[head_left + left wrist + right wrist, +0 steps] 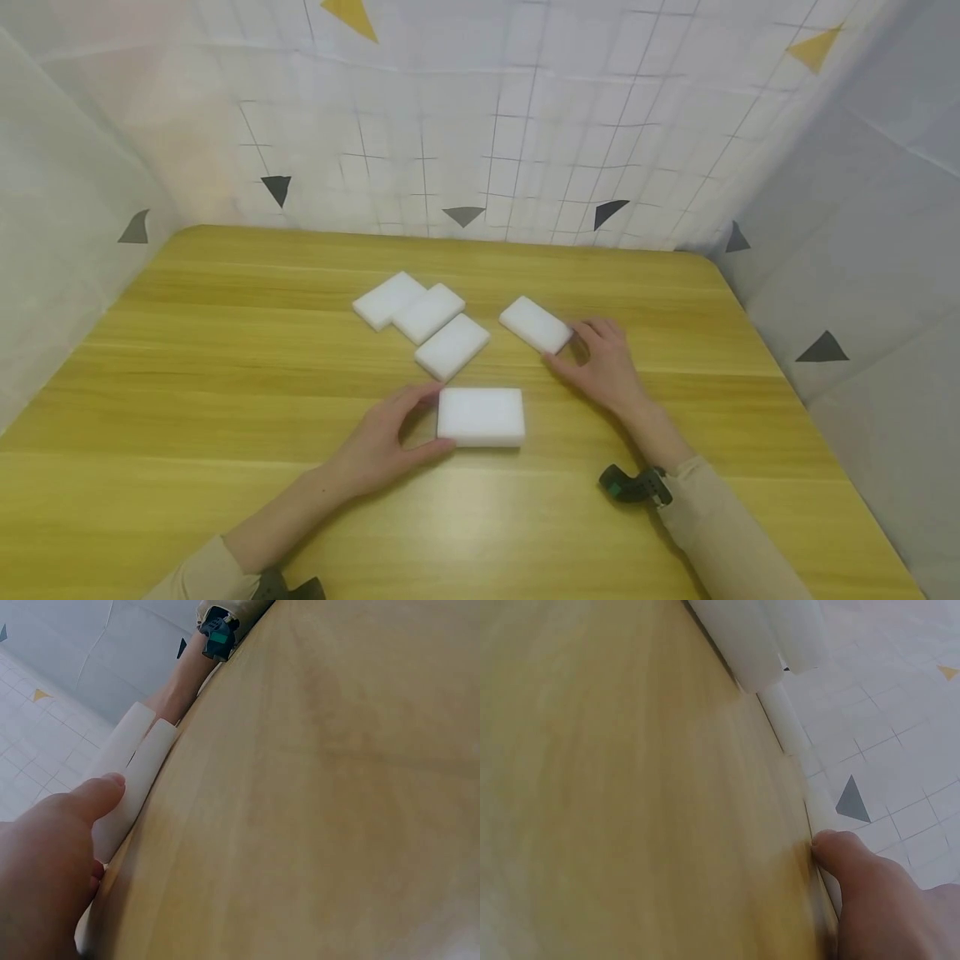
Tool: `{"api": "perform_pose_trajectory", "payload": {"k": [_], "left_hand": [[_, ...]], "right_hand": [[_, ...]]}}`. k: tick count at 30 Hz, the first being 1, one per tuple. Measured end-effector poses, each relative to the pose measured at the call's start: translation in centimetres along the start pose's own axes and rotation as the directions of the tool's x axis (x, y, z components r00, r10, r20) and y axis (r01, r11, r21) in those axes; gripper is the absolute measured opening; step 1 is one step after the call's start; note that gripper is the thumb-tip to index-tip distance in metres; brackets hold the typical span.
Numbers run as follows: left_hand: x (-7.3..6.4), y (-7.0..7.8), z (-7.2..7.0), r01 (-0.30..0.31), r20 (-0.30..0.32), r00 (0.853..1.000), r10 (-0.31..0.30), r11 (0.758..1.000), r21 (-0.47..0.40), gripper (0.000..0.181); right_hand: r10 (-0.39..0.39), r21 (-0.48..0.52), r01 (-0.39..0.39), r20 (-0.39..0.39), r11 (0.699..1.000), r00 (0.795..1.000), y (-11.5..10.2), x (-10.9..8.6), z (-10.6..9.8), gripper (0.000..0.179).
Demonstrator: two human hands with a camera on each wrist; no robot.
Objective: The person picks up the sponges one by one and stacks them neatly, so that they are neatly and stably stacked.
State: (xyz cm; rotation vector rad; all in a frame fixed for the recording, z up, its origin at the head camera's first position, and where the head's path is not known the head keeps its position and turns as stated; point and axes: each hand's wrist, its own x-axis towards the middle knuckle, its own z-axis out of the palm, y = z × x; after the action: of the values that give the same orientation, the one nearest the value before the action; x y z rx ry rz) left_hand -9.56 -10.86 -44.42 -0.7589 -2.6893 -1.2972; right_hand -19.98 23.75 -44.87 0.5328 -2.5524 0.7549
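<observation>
My left hand [378, 446] holds the left end of a white sponge block [480, 414] near the middle of the table, thumb at its near edge and fingers at the far one. In the left wrist view, two white slabs [144, 776] show there, one above the other with a thin gap, beside the thumb [101, 796]. Farther back, my right hand [606, 371] pinches the near right end of another white block [536, 324], which lies at a slant. The right wrist view shows the right thumb [844, 851] against that block's edge; its other fingers are hidden.
Left of the right-hand block lie three more white blocks, one at the far left [382, 302], one in the middle [430, 312] and one nearer [452, 347], close together. A wooden table [225, 358] carries everything. White patterned cloth [465, 125] hangs behind and at both sides.
</observation>
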Motion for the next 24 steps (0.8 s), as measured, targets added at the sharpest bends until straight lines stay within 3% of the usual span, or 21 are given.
{"api": "perform_pose_trajectory", "payload": {"k": [24], "left_hand": [[0.00, 0.06, 0.01, -0.009, 0.010, 1.000, 0.009, 1.000, 0.026, 0.074]], "right_hand": [[-0.007, 0.026, 0.007, -0.004, 1.000, 1.000, -0.07, 0.01, 0.04, 0.057]]}}
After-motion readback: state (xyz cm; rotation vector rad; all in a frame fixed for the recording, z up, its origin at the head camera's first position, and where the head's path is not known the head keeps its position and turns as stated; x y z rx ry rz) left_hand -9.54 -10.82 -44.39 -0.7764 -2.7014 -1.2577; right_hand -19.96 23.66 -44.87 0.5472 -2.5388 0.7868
